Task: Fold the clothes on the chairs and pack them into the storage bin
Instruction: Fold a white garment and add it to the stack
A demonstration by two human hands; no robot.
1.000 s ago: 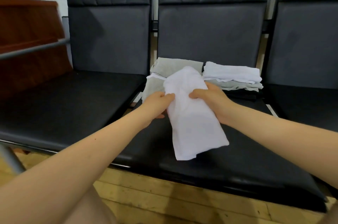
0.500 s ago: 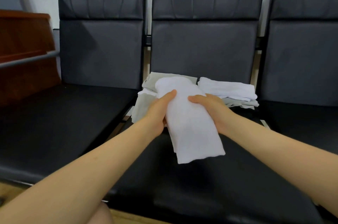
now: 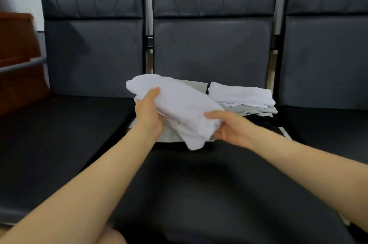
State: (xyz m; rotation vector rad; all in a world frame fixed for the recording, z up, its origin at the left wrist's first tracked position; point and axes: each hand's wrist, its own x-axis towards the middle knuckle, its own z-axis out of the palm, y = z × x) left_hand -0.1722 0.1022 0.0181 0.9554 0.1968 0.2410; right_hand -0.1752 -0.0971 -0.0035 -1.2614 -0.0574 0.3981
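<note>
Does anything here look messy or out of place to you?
Nothing is damaged or spilled. The white garment held by the left hand and right hand is only loosely bundled, one end drooping, unlike the neat folded pile on the middle chair. No storage bin is in view.

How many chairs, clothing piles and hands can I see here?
Black padded chairs: 3
Piles of folded white and grey clothes: 2
White cloth being held: 1
Bare hands: 2
Total: 8

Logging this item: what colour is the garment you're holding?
White garment, plain, no pattern; head view.
</note>
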